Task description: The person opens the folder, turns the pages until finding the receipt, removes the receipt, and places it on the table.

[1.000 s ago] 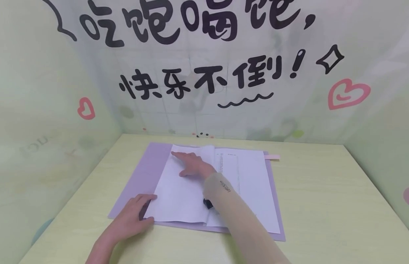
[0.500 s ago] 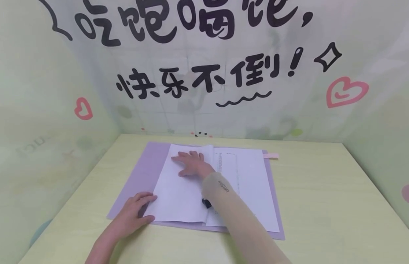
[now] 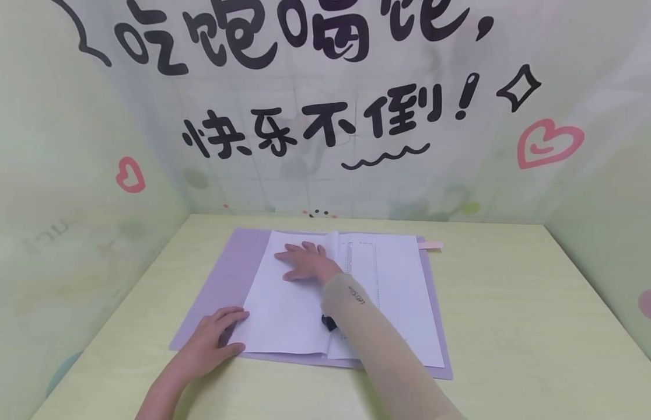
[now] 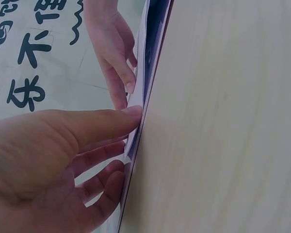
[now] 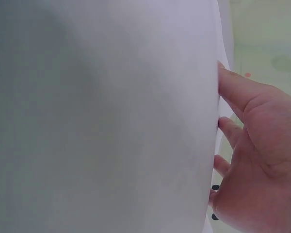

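A purple folder (image 3: 233, 274) lies spread on the table, with white paper sheets inside. Its left page (image 3: 283, 318) looks blank; the right page (image 3: 401, 291) bears faint print along its left part. My right hand (image 3: 306, 261) rests on the upper half of the left page, fingers spread. At the lower left, my left hand (image 3: 210, 341) touches the sheet's edge and corner, fingers bent a little and thumb apart from them. In the left wrist view the thumb lies on the page's near edge. My right forearm covers part of the right page.
A pink tab (image 3: 431, 245) sticks out from the folder's right side. The light wooden table (image 3: 520, 315) extends on both sides. A printed wall (image 3: 283, 192) with black writing stands behind, and side walls rise at left and right.
My right hand has slid slightly down from the page's top left corner, its fingers spreading wider. The left hand stays at the lower left corner.
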{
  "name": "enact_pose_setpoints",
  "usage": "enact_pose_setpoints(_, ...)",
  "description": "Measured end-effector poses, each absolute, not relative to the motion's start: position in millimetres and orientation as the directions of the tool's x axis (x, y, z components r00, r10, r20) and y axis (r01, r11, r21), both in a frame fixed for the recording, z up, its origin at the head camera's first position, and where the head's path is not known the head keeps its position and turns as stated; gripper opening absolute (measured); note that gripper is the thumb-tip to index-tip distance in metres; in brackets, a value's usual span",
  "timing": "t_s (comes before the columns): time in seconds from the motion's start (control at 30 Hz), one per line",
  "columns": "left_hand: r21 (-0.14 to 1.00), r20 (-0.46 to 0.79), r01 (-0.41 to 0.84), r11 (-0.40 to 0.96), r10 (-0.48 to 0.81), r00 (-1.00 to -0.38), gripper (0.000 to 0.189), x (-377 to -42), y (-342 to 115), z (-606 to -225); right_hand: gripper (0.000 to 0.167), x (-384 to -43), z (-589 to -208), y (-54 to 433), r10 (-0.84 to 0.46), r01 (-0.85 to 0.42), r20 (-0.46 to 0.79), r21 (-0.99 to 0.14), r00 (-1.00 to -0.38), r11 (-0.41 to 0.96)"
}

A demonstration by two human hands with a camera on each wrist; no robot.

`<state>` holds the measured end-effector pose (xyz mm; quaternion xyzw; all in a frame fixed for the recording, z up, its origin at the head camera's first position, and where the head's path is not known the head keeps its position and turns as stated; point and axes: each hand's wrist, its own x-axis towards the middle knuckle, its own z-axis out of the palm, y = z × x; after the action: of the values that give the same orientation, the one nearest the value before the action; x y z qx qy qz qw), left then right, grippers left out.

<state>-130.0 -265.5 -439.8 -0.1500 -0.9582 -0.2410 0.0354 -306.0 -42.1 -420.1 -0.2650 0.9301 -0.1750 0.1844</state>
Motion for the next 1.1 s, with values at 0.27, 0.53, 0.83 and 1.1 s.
enact_pose_setpoints(0.27, 0.435, 0.150, 0.317, 0.843, 0.279, -0.949, 0.055, -131, -266, -439, 0.061, -306, -419, -42, -0.555, -0.434, -0.249, -0.409, -0.793, 0.803)
enact_pose_setpoints(0.53, 0.441, 0.155, 0.317, 0.839, 0.277, -0.948, 0.053, -132, -266, -440, 0.061, -307, -420, -42, -0.565, -0.444, -0.246, -0.409, -0.787, 0.797)
enact_pose_setpoints(0.83, 0.452, 0.165, 0.324, 0.831, 0.279, -0.946, 0.053, -135, -266, -439, 0.054, -313, -424, -42, -0.561, -0.489, -0.153, -0.343, -0.814, 0.802)
enact_pose_setpoints(1.1, 0.446, 0.172, 0.325, 0.834, 0.277, -0.945, 0.053, -135, -266, -439, 0.043, -315, -414, -26, -0.523, -0.443, -0.024, -0.501, -0.852, 0.744)
